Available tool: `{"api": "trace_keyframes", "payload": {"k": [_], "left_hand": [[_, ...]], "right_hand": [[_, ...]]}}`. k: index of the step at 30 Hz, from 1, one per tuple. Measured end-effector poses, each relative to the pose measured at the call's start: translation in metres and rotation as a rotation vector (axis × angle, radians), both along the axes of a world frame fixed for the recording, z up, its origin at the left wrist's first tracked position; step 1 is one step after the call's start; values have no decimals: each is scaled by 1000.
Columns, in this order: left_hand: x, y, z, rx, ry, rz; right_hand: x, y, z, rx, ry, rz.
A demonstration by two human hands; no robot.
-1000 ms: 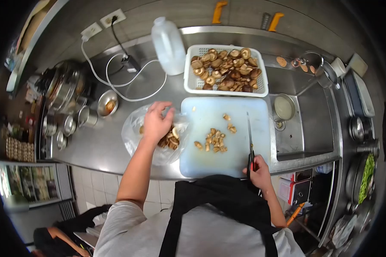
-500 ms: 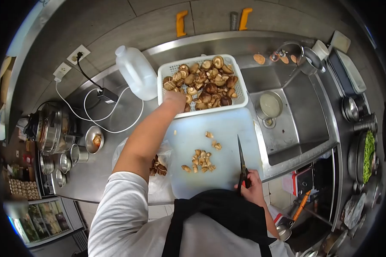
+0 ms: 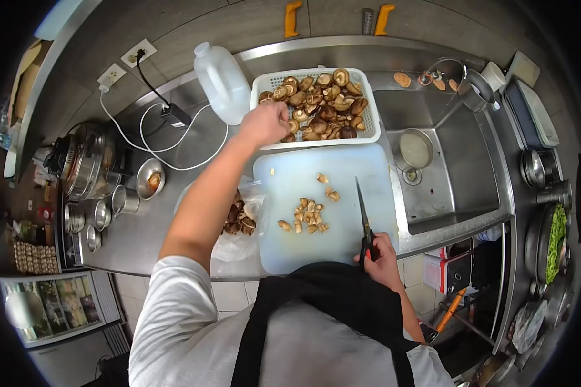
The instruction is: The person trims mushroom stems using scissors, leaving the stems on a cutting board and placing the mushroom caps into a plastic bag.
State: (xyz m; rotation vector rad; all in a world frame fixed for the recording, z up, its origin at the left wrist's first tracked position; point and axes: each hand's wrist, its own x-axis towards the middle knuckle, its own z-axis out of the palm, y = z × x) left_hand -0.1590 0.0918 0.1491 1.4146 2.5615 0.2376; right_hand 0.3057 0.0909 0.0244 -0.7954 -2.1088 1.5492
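A white perforated basket (image 3: 376, 122) full of brown mushrooms (image 3: 328, 111) stands behind the pale blue cutting board (image 3: 303, 251). My left hand (image 3: 266, 125) is at the basket's front left corner, its fingers curled down among the mushrooms; what they grip, if anything, is hidden. At the board's right edge my right hand (image 3: 382, 259) is closed round the handles of black scissors (image 3: 363, 222), blades pointing away from me. Small cut mushroom pieces (image 3: 310, 216) lie mid-board. Left of the board, a clear plastic bag (image 3: 235, 245) with mushrooms is partly covered by my left forearm.
Behind the counter's left part are a white plastic jug (image 3: 223, 84), a cable with a black adapter (image 3: 175, 116) and metal bowls (image 3: 150, 178). To the right is a steel sink (image 3: 458, 168) with a pot of cloudy water (image 3: 414, 150).
My left hand has gone from the plastic bag up to the mushroom basket, then shifted slightly within it. My right hand still holds the scissors. The view has swung and shifted.
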Motion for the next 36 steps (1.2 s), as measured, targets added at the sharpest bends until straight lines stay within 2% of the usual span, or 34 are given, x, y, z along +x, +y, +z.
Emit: {"api": "trace_keyframes", "payload": {"k": [2,3,5,6,7,9,10,13,16,18,20,22,24,25,27,28,30,31,33,35,36], "left_hand": [[23,-34,-4,358,-462,-122],[37,-49,-19,415,-750,-125],[72,-78,-43,413,-923,-125],[91,-87,-41,334,-807,-101],[104,-91,-47,335,-808,-102],[119,-96,-67,273,-533,-104],[124,-97,-72,293,-475,-105],[131,-92,-80,258,-542,-68],[125,-89,-73,161,-544,-201],[119,-84,-57,109,-515,-288],[96,-66,-37,213,-483,-183],[57,-35,-35,425,-404,-122],[18,2,-26,475,-143,-41],[-4,18,-28,485,-140,-46],[-44,43,-38,387,107,2],[-52,50,-37,405,114,-4],[-64,64,-34,146,152,45],[-66,68,-31,163,159,34],[-65,70,-32,27,120,79],[-63,66,-39,107,137,34],[-60,61,-43,378,-109,118]], "right_hand": [[-2,-3,3,-77,55,-50],[-4,-3,7,-81,57,-51],[-5,-3,12,-42,37,-59],[-5,-3,5,-71,37,-79],[-5,-3,6,-70,36,-79],[-7,1,10,-48,16,-64],[-7,2,10,-40,20,-54],[-6,2,13,-37,70,-50],[4,5,24,-57,145,-75],[14,10,34,226,170,-73],[13,10,41,180,180,-99],[8,10,43,141,194,-121],[6,7,44,141,215,-181],[5,6,42,152,219,-184],[5,4,34,172,257,-225],[3,3,36,209,274,-252],[0,1,45,238,254,-253],[2,0,48,247,220,-251],[7,-1,48,172,149,-240],[9,-6,43,144,126,-231],[4,-7,42,149,191,-230]]}}
